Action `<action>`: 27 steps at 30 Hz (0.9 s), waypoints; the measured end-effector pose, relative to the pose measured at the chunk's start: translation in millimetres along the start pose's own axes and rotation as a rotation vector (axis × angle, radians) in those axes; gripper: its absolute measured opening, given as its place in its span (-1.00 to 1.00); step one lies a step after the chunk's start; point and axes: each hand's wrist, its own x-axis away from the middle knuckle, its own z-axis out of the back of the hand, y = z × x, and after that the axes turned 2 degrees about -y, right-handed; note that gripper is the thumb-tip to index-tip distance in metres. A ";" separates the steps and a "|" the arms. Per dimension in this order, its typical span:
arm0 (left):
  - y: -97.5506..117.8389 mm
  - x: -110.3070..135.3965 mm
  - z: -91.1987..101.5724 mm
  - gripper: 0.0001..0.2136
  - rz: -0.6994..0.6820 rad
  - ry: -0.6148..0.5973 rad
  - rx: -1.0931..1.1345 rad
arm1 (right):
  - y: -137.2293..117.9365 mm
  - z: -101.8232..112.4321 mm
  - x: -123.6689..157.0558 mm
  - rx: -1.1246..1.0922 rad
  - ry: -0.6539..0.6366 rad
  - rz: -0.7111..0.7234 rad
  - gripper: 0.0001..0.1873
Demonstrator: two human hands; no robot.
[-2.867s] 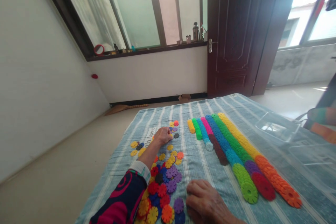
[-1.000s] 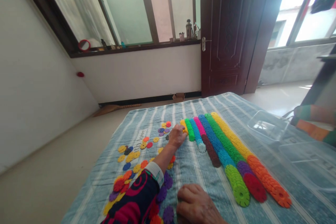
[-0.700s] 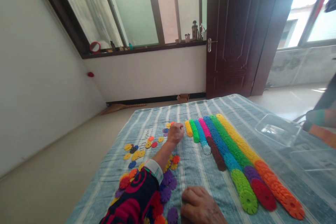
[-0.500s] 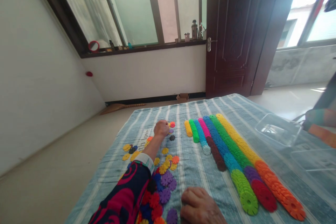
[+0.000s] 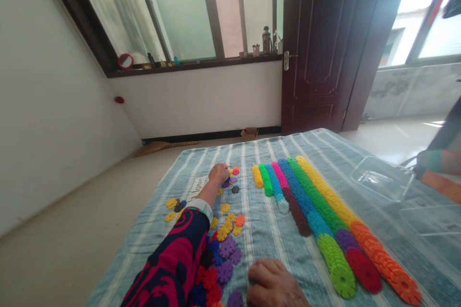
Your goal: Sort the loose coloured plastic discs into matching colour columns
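Observation:
My left hand (image 5: 219,172) reaches to the far side of the cloth, fingers closed, beside a small group of flower-shaped plastic discs. An orange disc (image 5: 236,171) and a dark disc (image 5: 235,189) lie near its fingertips; what it grips is hidden. At the near edge, my right hand (image 5: 276,283) rests curled on the cloth, its palm side hidden. Purple discs (image 5: 225,271) and red discs (image 5: 210,278) lie in a loose heap to its left. On the right, overlapping discs form long rows by colour, including a yellow row (image 5: 324,189) and a lime green stretch (image 5: 336,268).
A striped blue cloth (image 5: 266,230) covers the surface. To the right stands a clear plastic box (image 5: 382,177), with a clear lid-like piece (image 5: 428,220) nearby. Another person's arm (image 5: 441,184) shows at the right edge. A brown door (image 5: 324,48) stands beyond.
My left hand has shifted slightly left, with the sleeve drawing a little lower left. More discs show beneath the wrist. My right hand stays in place.

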 end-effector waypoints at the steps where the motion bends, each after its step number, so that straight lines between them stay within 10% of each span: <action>1: -0.3 -0.9 -1.2 -0.87 0.004 -0.005 0.005 | -0.3 -0.9 0.2 0.000 0.012 -0.007 -0.74; 16: -12.5 -10.5 -14.4 -0.91 0.146 0.003 0.330 | -5.6 -18.8 7.9 0.018 0.078 -0.100 -0.65; 27: -10.4 19.6 14.8 -0.93 0.126 0.038 0.584 | -0.8 1.4 0.1 -0.024 -0.046 -0.049 -0.75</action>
